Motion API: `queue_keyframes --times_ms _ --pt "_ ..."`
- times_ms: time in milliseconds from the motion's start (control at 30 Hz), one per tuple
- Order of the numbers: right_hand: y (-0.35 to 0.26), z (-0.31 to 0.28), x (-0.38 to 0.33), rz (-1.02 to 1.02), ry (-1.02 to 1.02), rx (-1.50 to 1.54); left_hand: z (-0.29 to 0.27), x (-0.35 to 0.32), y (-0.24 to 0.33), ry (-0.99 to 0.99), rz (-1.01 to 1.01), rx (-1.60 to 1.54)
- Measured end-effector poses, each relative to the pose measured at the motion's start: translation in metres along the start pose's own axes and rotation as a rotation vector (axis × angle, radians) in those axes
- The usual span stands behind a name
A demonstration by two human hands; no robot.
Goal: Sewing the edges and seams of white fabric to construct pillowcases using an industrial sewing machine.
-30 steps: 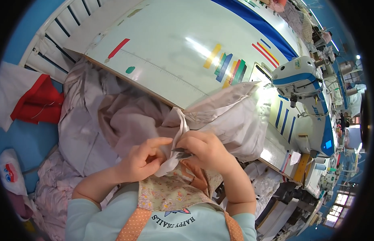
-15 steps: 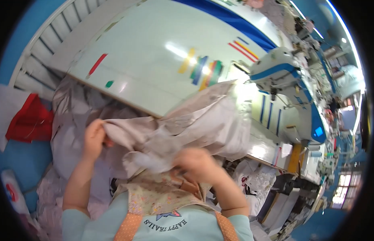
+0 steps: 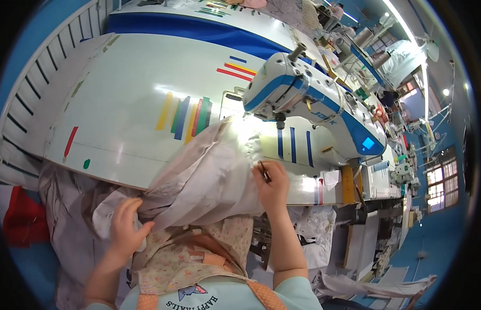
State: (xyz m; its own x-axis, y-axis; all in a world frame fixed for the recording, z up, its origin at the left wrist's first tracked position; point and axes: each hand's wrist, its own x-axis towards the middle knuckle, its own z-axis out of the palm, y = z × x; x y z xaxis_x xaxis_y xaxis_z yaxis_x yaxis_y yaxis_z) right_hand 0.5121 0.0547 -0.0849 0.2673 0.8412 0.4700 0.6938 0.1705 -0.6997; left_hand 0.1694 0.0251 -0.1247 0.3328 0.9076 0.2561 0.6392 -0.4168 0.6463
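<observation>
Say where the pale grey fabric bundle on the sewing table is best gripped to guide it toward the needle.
Probably at the two ends: the right hand pinches the bundle's leading edge near the sewing machine, and the left hand grips the trailing folds hanging off the table edge. The grey fabric is limp and bunched, so a two-point hold seems best.

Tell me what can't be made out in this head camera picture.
- Needle area of the white and blue sewing machine: washed out by lamp glare on the bunched pale grey fabric.
- Thin dark tool in the right hand: too small to identify.
- Left hand fingertips: buried in fabric folds.
- Far workstations: tiny, bent by the fisheye rim.
</observation>
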Motion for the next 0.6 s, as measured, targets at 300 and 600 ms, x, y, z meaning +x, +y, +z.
queue_keyframes --times_ms 300,600 --pt "0.041 -0.029 0.001 0.434 0.024 0.095 0.031 0.077 0.033 0.164 0.258 0.222" --pt "0.098 -0.073 0.026 0.131 0.103 -0.499 -0.009 0.218 -0.016 0.458 -0.075 0.068"
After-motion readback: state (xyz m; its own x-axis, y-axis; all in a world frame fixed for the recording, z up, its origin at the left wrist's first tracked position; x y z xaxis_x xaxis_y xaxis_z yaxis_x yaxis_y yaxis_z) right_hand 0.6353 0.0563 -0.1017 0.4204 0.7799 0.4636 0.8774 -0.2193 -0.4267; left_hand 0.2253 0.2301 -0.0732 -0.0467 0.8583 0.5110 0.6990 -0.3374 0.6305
